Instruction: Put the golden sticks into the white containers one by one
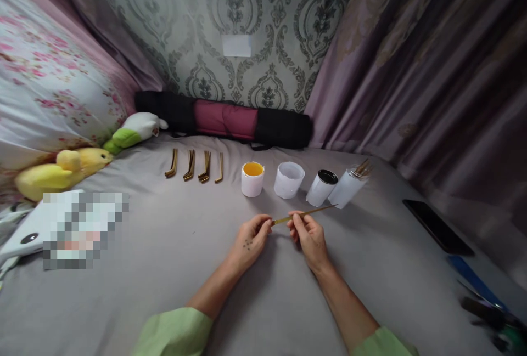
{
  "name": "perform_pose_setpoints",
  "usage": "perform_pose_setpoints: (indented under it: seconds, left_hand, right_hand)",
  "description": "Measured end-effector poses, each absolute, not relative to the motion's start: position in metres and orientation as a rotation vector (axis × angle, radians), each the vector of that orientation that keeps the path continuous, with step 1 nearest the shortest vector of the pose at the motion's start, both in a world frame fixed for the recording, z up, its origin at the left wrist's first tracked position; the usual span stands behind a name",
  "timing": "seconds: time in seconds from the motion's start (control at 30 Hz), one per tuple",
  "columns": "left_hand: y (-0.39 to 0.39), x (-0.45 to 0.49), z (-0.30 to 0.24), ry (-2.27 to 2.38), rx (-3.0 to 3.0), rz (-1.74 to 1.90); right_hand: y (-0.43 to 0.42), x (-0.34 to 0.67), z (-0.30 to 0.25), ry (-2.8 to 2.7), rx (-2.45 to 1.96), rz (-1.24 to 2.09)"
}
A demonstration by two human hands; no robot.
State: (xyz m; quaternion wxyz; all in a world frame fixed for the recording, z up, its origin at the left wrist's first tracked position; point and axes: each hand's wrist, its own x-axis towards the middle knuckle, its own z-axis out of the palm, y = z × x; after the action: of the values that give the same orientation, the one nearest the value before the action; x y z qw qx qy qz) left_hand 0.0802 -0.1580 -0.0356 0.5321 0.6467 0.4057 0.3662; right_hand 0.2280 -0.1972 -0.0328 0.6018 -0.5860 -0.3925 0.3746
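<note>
A slim golden-brown paintbrush (pixel 283 219) lies slantwise between my hands above the grey sheet. My left hand (pixel 251 238) pinches its left end, by a shiny band, and the fingers hide the tip. Farther along the shaft, my right hand (pixel 308 235) grips it between thumb and fingers. Its tapered end points right, in front of the white containers. Just beyond my hands stand a white cup with yellow inside (pixel 252 183), a translucent whitish cup (pixel 289 180), and a white can with a dark inside (pixel 319 192). A tilted white container (pixel 348 187) holds several thin brown sticks.
Several bent gold-coloured sticks (pixel 189 167) lie in groups behind left. A black and maroon roll bag (pixel 226 120) rests against the wall. Plush toys (pixel 78 167) and a white device (pixel 31 232) are left; a black phone (pixel 436 227) and blue strip (pixel 477 279) are right.
</note>
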Motion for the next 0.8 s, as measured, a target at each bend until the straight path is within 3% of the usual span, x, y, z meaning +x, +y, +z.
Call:
perform_pose_setpoints:
  seconds: [0.8]
  left_hand:
    - [-0.1555, 0.0795, -0.0358, 0.959, 1.344, 0.789]
  right_hand:
    - [-0.1983, 0.2275, -0.0325, -0.894, -1.362, 0.921]
